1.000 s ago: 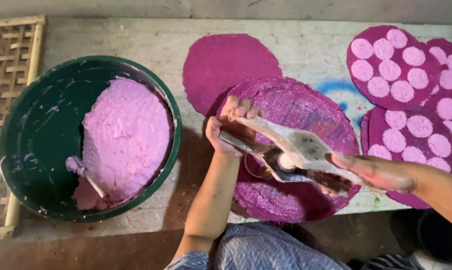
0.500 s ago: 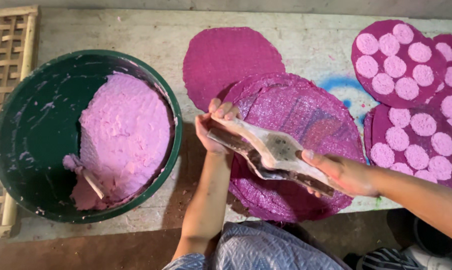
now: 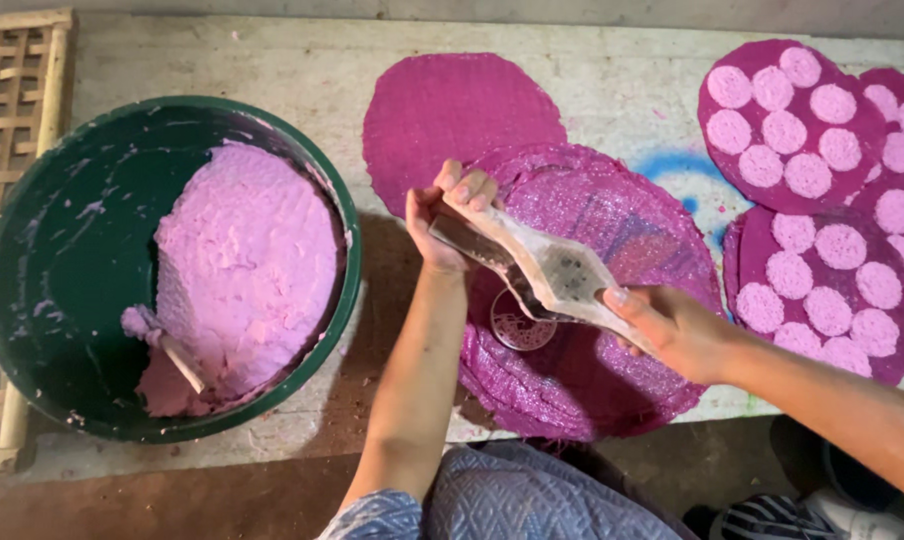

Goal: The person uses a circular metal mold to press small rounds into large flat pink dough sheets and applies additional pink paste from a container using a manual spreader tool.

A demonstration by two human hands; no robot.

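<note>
My left hand point(image 3: 450, 212) grips one end of a long wooden press point(image 3: 544, 270) with a perforated round middle. My right hand point(image 3: 672, 330) holds its other end. The press hangs tilted over a stack of round purple woven mats point(image 3: 612, 380). A thin round mark point(image 3: 520, 328) shows on the top mat under the press. To the left stands a large dark green basin point(image 3: 42, 260) holding a mound of pink dough point(image 3: 247, 270), with a dough-covered stick point(image 3: 167, 345) leaning in it.
A single purple mat point(image 3: 452, 110) lies behind the stack. At the right lie mats point(image 3: 742, 70) covered with several pale pink dough discs point(image 3: 784, 132). A bamboo lattice frame point(image 3: 17, 90) sits at the far left. The worktable point(image 3: 632, 80) is pale and stained.
The press has swung round in my hands, and its perforated face now points up. Both hands shifted slightly toward the left over the mat stack.
</note>
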